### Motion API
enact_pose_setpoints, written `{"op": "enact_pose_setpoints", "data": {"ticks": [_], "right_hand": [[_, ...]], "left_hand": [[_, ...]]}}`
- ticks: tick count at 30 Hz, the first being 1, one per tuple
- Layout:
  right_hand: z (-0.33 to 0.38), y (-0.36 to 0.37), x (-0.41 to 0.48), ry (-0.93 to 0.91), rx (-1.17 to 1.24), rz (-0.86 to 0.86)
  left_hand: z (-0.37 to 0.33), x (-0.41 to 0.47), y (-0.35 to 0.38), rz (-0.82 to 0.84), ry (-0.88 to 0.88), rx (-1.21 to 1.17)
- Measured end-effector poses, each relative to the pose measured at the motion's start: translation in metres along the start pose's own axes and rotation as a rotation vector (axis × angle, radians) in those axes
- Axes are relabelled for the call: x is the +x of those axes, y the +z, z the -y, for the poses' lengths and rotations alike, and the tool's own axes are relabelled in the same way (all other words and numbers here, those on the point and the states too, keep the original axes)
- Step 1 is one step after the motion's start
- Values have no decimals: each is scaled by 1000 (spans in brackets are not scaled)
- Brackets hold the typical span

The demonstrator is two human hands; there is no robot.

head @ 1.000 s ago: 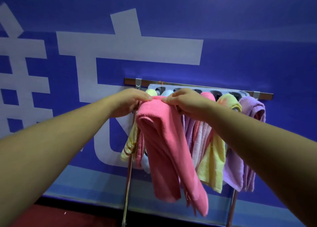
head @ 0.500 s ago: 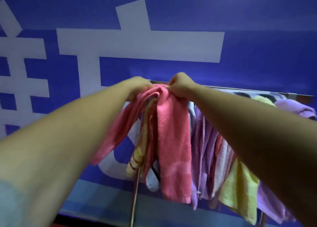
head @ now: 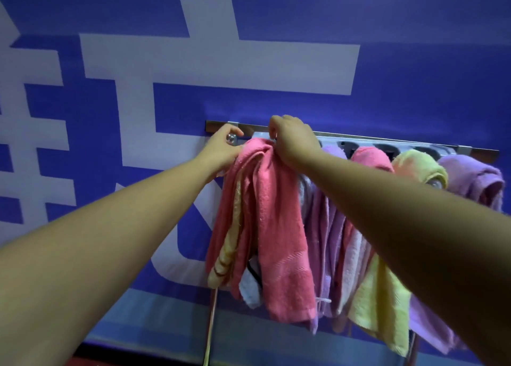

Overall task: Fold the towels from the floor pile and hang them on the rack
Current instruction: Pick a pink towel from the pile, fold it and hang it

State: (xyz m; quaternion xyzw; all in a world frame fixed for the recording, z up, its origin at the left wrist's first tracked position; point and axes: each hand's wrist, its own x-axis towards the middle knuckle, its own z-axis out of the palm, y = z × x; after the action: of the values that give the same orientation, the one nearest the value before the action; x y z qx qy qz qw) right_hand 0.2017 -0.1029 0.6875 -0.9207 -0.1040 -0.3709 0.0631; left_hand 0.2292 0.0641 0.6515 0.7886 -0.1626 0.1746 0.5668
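Seen from the head camera, a pink terry-cloth towel (head: 276, 227) is hanging folded over the left end of a silver metal rack (head: 359, 139). Its layers are draping down in front of a pale yellow striped towel (head: 224, 255) and a small white cloth (head: 249, 291). The right hand (head: 293, 141) is curling its fingers down onto the top fold, pinching it at the rail. The left hand (head: 221, 150) is lying against the towel's left edge, fingers bent beside a chrome knob (head: 231, 138); whether it is gripping the fabric cannot be told. To the right, a lilac towel (head: 326, 227), a second pink towel (head: 370, 158), a bright yellow towel (head: 381, 305) and a purple towel (head: 472, 177) are hanging along the same rack. Behind them a blue wall (head: 414, 61) is showing large white lettering.
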Motion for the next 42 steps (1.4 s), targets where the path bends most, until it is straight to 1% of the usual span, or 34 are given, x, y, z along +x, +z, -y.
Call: {"op": "enact_pose_setpoints", "data": {"ticks": [2, 4, 7, 9, 12, 14, 16, 18, 20, 22, 25, 27, 30, 33, 38, 40, 42], "right_hand": [[7, 3, -16, 5, -68, -69], [15, 2, -34, -2, -50, -81], [8, 5, -58, -79, -82, -59], [-6, 7, -68, -140, -145, -43], [-23, 8, -73, -193, -195, -43], [-30, 10, -74, -223, -176, -73], [-35, 9, -71, -215, -125, -93], [-40, 5, -62, -176, -36, -38], [-41, 0, -52, -185, 0, 24], [-41, -5, -43, -215, -39, 69], [-47, -9, -36, -227, -29, 184], [-52, -11, -34, -248, 20, 215], [-57, -11, -34, -279, 30, 217], [-57, -9, -31, -266, 33, 234], [-58, -8, -29, -224, 17, 272], [-59, -5, -30, -229, 16, 270], [-61, -4, -30, -233, 36, 258]], "left_hand": [[-7, -5, 0, -15, 81, -17], [-15, -14, -2, 25, 107, -53], [-22, -26, 1, 180, 185, 33], [-24, -31, 2, 225, 265, 216], [-22, -28, 5, 176, 350, 645], [-24, -27, 6, 128, 407, 860], [-30, -28, 7, 133, 545, 1011], [-37, -27, 8, 187, 656, 1145], [-41, -25, 9, 246, 721, 1256], [-42, -25, 9, 288, 765, 1365], [-42, -22, 13, 298, 818, 1544], [-46, -21, 19, 269, 813, 1619], [-50, -22, 28, 205, 827, 1710], [-48, -22, 35, 236, 917, 1777], [-42, -30, 35, 303, 982, 1749], [-36, -34, 29, 318, 978, 1789], [-32, -37, 24, 298, 923, 1806]]}}
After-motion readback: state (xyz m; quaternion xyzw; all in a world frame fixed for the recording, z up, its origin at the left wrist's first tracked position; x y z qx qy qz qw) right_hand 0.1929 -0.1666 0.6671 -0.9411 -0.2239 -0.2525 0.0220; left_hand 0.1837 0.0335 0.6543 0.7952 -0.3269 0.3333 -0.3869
